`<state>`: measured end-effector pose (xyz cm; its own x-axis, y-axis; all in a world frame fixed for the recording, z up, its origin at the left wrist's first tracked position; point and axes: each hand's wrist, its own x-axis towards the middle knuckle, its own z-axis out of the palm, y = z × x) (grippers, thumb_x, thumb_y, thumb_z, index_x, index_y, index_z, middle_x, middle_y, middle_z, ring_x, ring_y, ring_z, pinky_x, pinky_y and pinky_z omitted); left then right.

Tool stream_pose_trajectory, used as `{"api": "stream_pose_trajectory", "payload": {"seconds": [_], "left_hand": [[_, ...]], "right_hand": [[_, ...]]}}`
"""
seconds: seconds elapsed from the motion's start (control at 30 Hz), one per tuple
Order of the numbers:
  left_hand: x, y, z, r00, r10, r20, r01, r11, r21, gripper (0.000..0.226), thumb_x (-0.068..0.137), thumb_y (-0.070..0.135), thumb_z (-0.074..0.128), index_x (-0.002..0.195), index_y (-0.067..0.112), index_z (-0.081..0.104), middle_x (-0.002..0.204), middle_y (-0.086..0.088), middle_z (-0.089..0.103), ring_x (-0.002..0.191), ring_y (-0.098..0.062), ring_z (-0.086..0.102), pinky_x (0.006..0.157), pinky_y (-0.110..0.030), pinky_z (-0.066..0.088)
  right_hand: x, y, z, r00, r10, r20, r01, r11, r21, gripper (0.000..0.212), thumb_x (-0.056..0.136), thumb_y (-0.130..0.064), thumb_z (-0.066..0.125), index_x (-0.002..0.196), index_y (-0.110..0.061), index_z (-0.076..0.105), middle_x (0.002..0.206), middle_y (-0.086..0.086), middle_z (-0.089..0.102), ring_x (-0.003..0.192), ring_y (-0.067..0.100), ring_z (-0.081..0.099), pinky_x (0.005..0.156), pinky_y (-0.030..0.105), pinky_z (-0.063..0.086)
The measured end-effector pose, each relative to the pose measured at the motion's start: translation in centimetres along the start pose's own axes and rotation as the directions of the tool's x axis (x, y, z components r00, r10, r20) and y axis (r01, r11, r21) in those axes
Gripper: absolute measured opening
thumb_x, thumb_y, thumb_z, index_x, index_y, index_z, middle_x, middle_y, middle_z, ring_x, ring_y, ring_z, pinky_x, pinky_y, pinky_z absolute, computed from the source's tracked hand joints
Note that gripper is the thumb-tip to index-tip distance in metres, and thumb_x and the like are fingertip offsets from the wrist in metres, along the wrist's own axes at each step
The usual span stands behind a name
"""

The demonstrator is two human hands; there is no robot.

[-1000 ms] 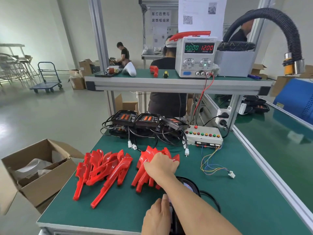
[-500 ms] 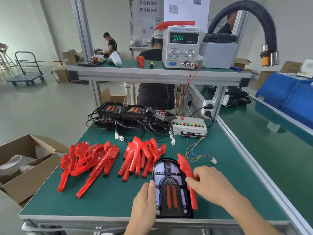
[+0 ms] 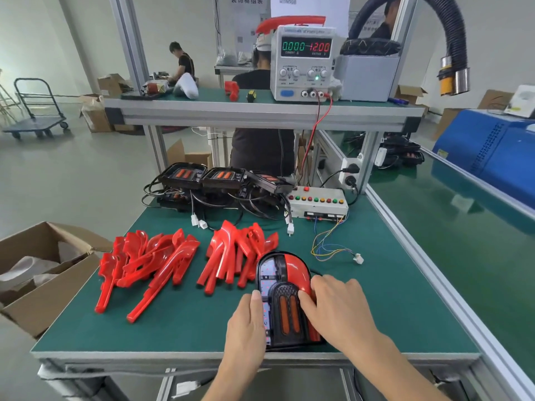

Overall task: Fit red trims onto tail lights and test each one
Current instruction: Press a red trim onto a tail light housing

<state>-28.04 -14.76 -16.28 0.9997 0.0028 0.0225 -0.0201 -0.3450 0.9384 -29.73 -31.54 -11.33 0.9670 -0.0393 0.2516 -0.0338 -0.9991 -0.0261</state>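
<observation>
Hands, left (image 3: pixel 246 328) and right (image 3: pixel 338 308), flanking the tail light (image 3: pixel 285 302), red trim (image 3: pixel 298 270) under right fingers.

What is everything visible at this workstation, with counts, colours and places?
black tail light with a red trim: one, near table edge, under both hands
loose red plastic trims: two piles, count unclear, mid-table left
black lamp housings: three, far edge, wired
white button box: one, far right
white bench power supply: one, on upper shelf
brown cardboard box: one, open, left of table
left hand: rests on light's left side
right hand: presses red trim
</observation>
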Motion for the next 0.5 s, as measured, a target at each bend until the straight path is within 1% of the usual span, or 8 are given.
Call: {"api": "stream_pose_trajectory", "payload": {"seconds": [0.07,0.1,0.2,0.27,0.33,0.4,0.43,0.5], "left_hand": [[0.0,0.0,0.1,1.0,-0.004,-0.011,0.004,1.0,-0.002,0.045,0.107,0.039,0.033,0.076,0.009,0.047,0.067,0.0,0.055,0.059,-0.007,0.044,0.063,-0.019,0.039],[0.0,0.0,0.1,1.0,-0.002,-0.011,0.002,1.0,-0.009,0.045,0.107,0.039,0.032,0.077,0.009,0.047,0.066,0.001,0.054,0.059,-0.008,0.044,0.062,-0.02,0.038],[-0.1,-0.2,0.0,1.0,0.013,0.002,-0.013,1.0,-0.028,0.046,0.106,0.041,0.031,0.078,0.008,0.046,0.065,0.001,0.049,0.058,-0.006,0.042,0.061,-0.022,0.038],[-0.1,-0.3,-0.1,1.0,0.023,0.01,-0.022,0.999,-0.033,0.046,0.106,0.041,0.031,0.079,0.007,0.047,0.066,-0.002,0.05,0.059,-0.006,0.043,0.061,-0.023,0.038],[-0.2,-0.4,-0.2,0.999,0.036,0.022,-0.035,0.999,-0.036,0.046,0.106,0.041,0.031,0.08,0.006,0.046,0.067,0.0,0.049,0.06,-0.008,0.043,0.063,-0.025,0.039],[-0.3,-0.2,-0.3,0.999,0.037,0.031,-0.035,0.998,-0.056,0.046,0.106,0.041,0.031,0.079,0.006,0.043,0.068,0.001,0.045,0.062,-0.01,0.041,0.064,-0.03,0.039],[-0.3,-0.2,-0.4,0.999,0.039,0.032,-0.037,0.997,-0.072,0.045,0.106,0.041,0.032,0.078,0.006,0.041,0.068,0.0,0.043,0.062,-0.011,0.04,0.064,-0.03,0.038],[-0.3,-0.2,-0.5,0.999,0.042,0.027,-0.039,0.995,-0.092,0.046,0.105,0.039,0.032,0.079,0.003,0.04,0.07,-0.002,0.041,0.063,-0.011,0.039,0.063,-0.025,0.037]], "right_hand": [[-0.4,0.0,0.4,0.998,-0.038,-0.056,0.033,0.996,-0.083,0.035,0.089,-0.046,0.07,0.066,-0.022,0.057,0.062,-0.001,0.061,0.049,0.025,0.057,0.062,0.039,0.044],[-0.5,0.1,0.7,0.994,-0.048,-0.094,0.038,0.994,-0.106,0.036,0.085,-0.044,0.076,0.063,-0.021,0.059,0.057,-0.002,0.059,0.043,0.024,0.054,0.058,0.038,0.045],[-0.9,0.5,1.2,0.989,-0.063,-0.131,0.055,0.996,-0.065,0.037,0.089,-0.045,0.074,0.064,-0.023,0.059,0.056,-0.003,0.055,0.042,0.023,0.051,0.058,0.039,0.045],[-0.9,0.8,1.3,0.991,-0.038,-0.129,0.038,0.999,-0.003,0.039,0.095,-0.052,0.062,0.068,-0.025,0.057,0.061,-0.006,0.051,0.048,0.023,0.047,0.064,0.038,0.044],[-1.1,1.0,1.5,0.997,0.049,-0.06,-0.041,0.991,0.128,0.045,0.099,-0.063,0.044,0.073,-0.027,0.047,0.069,-0.009,0.046,0.06,0.02,0.045,0.07,0.035,0.04],[-1.4,1.1,1.5,0.989,0.148,0.028,-0.148,0.926,0.348,0.048,0.094,-0.07,0.043,0.075,-0.027,0.041,0.076,-0.009,0.047,0.067,0.016,0.05,0.07,0.032,0.04],[-1.6,1.1,1.6,0.98,0.192,0.046,-0.191,0.86,0.473,0.046,0.09,-0.073,0.047,0.078,-0.029,0.042,0.079,-0.008,0.05,0.069,0.013,0.052,0.069,0.03,0.042],[-2.0,1.3,2.0,0.962,0.246,0.114,-0.254,0.669,0.699,0.045,0.083,-0.078,0.051,0.094,-0.034,0.047,0.085,-0.009,0.059,0.07,0.007,0.056,0.068,0.02,0.044]]}}
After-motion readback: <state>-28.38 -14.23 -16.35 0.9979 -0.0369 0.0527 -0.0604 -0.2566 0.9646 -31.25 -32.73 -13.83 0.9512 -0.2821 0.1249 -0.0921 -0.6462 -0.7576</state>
